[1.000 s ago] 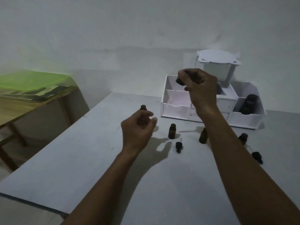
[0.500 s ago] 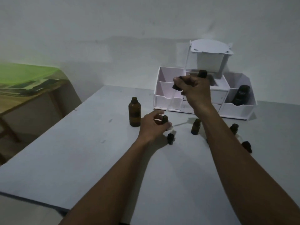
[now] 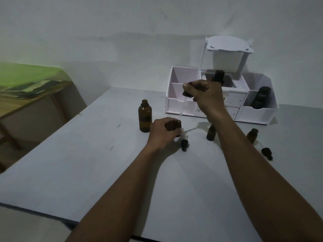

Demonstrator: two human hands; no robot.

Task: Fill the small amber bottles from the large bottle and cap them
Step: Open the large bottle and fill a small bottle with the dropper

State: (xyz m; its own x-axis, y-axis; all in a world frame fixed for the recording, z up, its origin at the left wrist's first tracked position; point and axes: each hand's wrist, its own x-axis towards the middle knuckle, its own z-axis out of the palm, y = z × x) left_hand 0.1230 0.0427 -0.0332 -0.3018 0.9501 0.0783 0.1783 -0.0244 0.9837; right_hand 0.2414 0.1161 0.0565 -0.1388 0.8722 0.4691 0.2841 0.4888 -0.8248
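Observation:
The large amber bottle (image 3: 145,117) stands uncapped on the grey table (image 3: 87,163). Just right of it, my left hand (image 3: 161,132) grips a small amber bottle (image 3: 174,125) that stands on the table. My right hand (image 3: 207,97) hovers above it and pinches a black dropper cap (image 3: 186,93); its clear pipette (image 3: 181,110) points down toward the small bottle's mouth. Two more small amber bottles (image 3: 211,133) (image 3: 252,135) stand open further right. One loose black dropper cap (image 3: 185,144) lies by my left hand, another (image 3: 267,153) at the far right.
A white desk organizer (image 3: 180,103) with drawers and a raised bin stands at the back against the wall; a dark bottle (image 3: 261,97) sits in its right compartment. A wooden side table with a green cover (image 3: 26,75) is to the left.
My left hand left the large bottle and closed on the small bottle beside it. My right hand brought the dropper down and left, over that small bottle.

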